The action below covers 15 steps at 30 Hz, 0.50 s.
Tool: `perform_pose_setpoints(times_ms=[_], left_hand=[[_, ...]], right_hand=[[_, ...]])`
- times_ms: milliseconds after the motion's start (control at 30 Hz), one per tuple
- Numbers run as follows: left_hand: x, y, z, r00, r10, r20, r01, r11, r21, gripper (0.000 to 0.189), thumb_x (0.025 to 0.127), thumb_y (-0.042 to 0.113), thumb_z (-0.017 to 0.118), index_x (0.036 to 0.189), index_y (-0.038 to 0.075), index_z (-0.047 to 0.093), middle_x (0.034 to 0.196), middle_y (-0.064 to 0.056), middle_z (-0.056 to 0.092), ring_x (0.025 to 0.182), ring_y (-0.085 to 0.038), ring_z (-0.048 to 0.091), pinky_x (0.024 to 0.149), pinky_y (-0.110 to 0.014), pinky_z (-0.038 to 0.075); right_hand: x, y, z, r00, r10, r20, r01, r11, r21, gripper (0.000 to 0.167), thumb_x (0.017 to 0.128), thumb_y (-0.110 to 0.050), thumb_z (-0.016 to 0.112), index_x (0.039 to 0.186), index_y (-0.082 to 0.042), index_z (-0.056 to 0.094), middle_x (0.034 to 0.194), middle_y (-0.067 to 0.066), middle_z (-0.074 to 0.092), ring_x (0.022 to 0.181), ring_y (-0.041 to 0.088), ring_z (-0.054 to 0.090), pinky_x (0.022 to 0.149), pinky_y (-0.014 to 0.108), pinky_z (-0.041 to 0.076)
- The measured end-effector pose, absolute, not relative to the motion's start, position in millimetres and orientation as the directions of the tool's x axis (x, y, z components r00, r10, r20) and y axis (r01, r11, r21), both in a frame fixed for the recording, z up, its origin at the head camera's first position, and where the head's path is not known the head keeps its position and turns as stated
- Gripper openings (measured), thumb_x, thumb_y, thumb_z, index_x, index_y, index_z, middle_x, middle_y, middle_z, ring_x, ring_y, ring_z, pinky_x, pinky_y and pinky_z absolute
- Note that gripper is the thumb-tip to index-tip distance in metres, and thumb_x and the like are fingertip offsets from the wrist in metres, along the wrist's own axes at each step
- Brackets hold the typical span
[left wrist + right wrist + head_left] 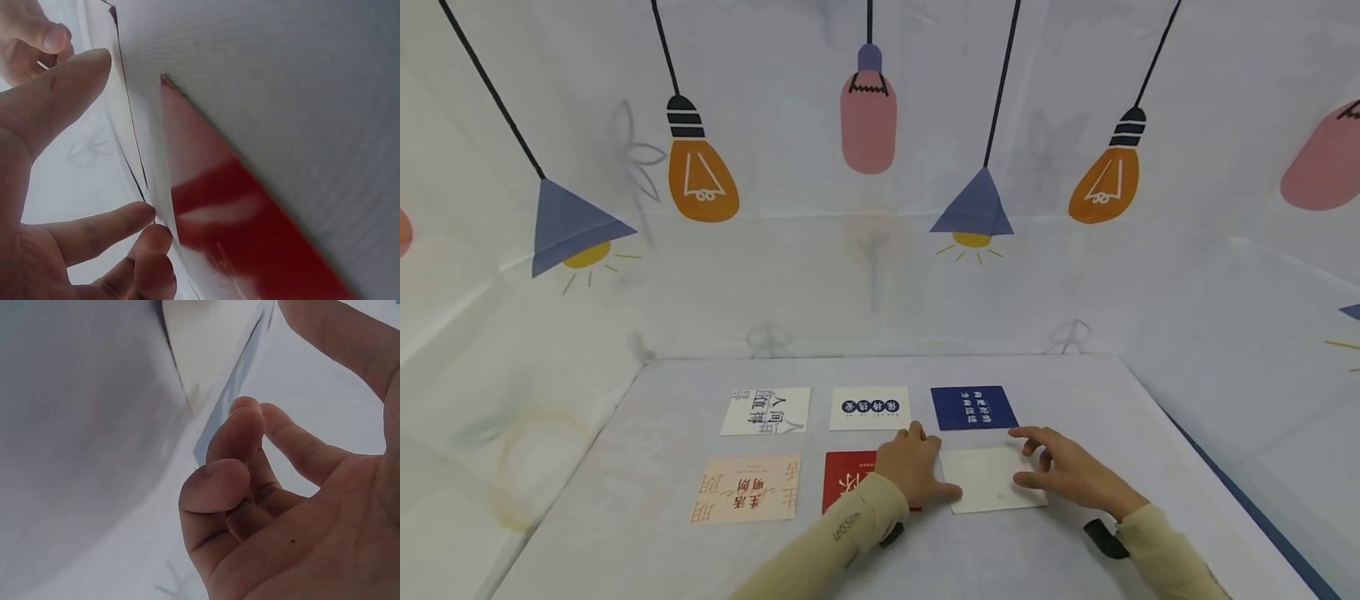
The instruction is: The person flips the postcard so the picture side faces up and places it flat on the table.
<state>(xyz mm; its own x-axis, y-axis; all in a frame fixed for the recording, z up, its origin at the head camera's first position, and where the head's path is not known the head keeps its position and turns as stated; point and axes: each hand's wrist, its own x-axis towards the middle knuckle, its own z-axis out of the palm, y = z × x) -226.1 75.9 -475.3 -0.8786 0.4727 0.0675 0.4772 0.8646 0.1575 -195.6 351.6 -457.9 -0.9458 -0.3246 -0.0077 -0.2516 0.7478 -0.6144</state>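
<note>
A blank cream card (988, 479) lies on the table at the front right, between the two hands. At its left side is the left hand (913, 468), thumb spread toward the card's edge and fingertips near its upper left corner; contact is hard to tell. Under that forearm, a red card (842, 479) is partly hidden. The right hand (1067, 468) hovers by the cream card's right edge, fingers loosely bent and nothing between them. In the right wrist view, the cream card (206, 337) appears beyond the bent fingers (215, 487).
Behind lie a white card with blue characters (766, 412), a white card with dark blue dots (870, 408) and a dark blue card (974, 407). A peach card (746, 489) lies front left. Lamp-printed sheeting (805, 275) encloses the white table (617, 500).
</note>
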Motion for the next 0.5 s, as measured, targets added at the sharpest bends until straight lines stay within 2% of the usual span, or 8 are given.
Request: perform_pose_setpoints(times_ms=[200,500], left_hand=[[-222,77,-469,-0.878,0.475,0.058,0.477,0.862,0.170,0.073,0.070,0.067,0.082,0.122,0.016,0.072,0.104,-0.006,0.058,0.081,-0.017,0.053,0.064,-0.032,0.050],[-225,81,-474,-0.882,0.466,0.075,0.472,0.865,0.171,0.069,0.069,0.065,0.084,0.117,0.018,0.072,0.102,-0.004,0.058,0.081,-0.017,0.053,0.065,-0.032,0.051]], right_hand=[[-197,360,-459,-0.965,-0.245,-0.090,-0.157,0.822,-0.548,0.077,0.080,-0.034,0.087,0.143,-0.005,0.054,0.108,0.007,0.056,0.084,0.019,0.049,0.065,0.027,0.044],[-201,364,-465,-0.963,-0.228,-0.142,-0.125,0.849,-0.514,0.079,0.075,-0.035,0.090,0.142,-0.007,0.057,0.109,0.007,0.055,0.083,0.019,0.048,0.065,0.029,0.042]])
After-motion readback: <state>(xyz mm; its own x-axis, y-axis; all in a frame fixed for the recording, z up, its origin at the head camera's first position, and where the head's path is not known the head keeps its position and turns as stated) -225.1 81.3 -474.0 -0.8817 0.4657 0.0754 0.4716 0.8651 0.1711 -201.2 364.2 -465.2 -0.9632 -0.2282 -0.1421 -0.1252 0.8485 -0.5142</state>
